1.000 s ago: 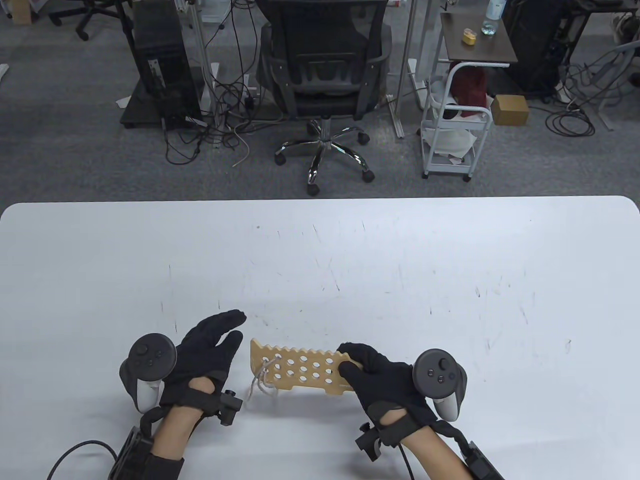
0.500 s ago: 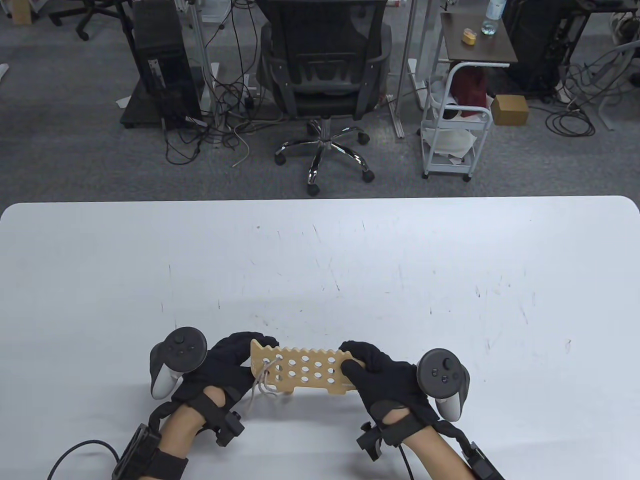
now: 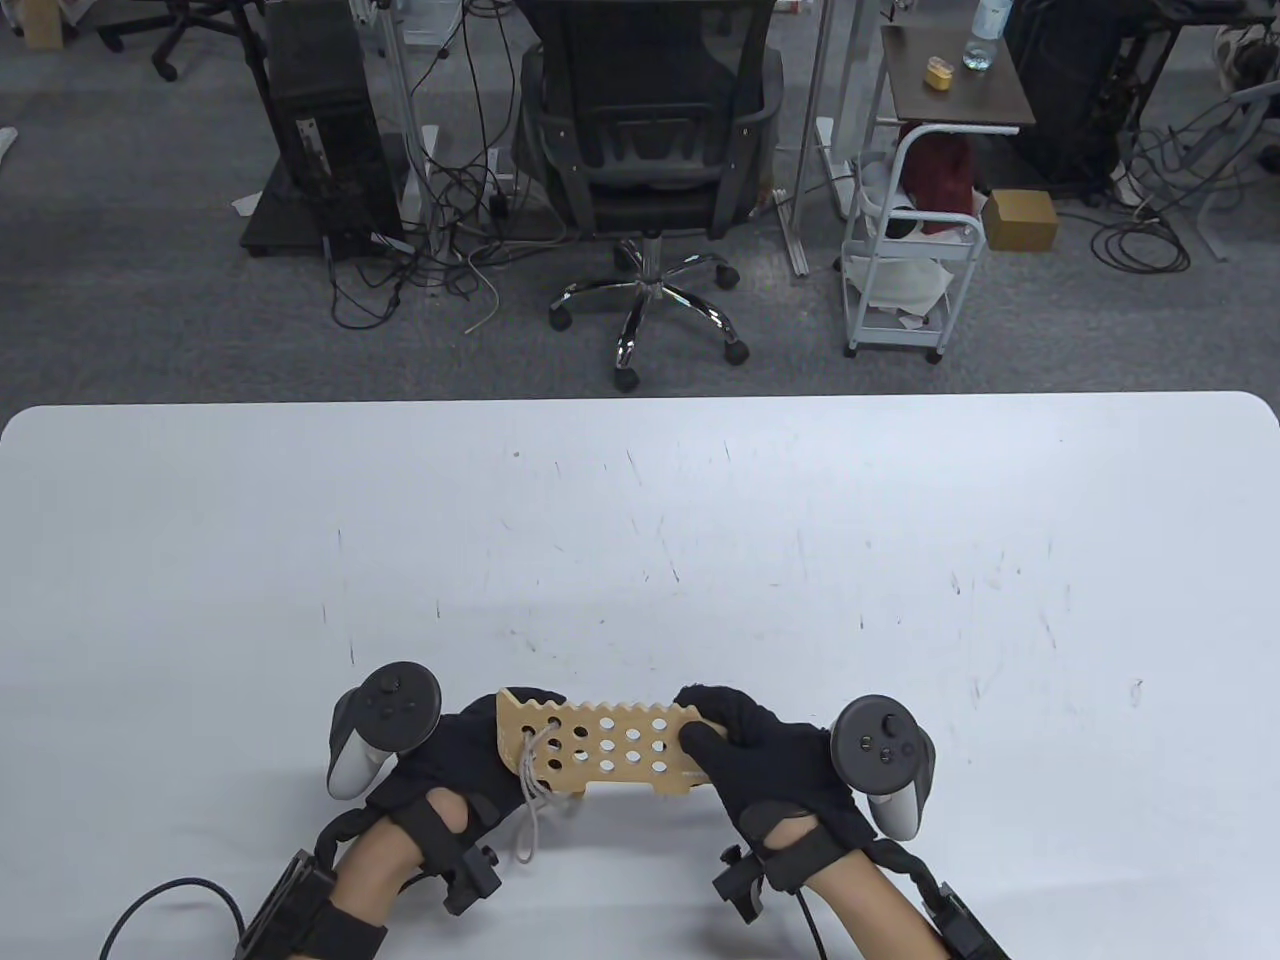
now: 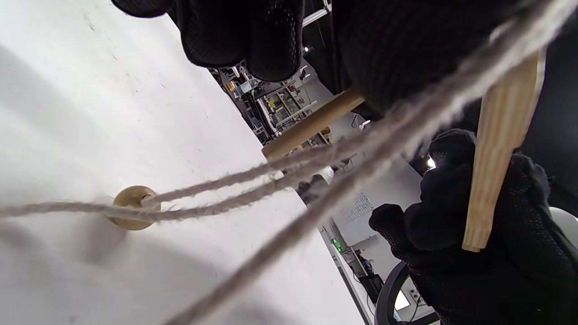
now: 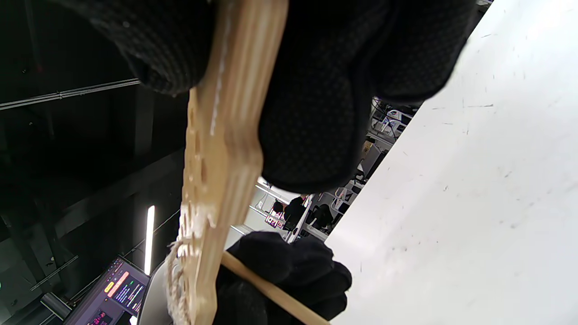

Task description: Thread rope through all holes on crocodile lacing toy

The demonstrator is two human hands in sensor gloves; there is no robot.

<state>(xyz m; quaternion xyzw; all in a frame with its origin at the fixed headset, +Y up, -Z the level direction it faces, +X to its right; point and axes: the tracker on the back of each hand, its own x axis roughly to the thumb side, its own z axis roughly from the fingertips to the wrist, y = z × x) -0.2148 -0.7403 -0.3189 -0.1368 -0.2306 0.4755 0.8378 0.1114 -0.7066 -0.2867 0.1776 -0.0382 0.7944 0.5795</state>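
Observation:
The wooden crocodile board, pierced by rows of holes, is held above the table. My right hand pinches its right end between thumb and fingers. The beige rope runs through holes at the left end and hangs down in front. My left hand lies under the board's left end, its fingers mostly hidden. In the right wrist view, the left hand grips the wooden lacing needle beneath the board. In the left wrist view, rope strands run to a wooden bead on the table.
The white table stretches far beyond the hands. An office chair and a small white cart stand on the floor past the table's far edge. Cables trail from both wrists at the near edge.
My left hand has moved right from beside the board, fingers spread, to under its left end. The rope now hangs lower. The right hand has kept its hold.

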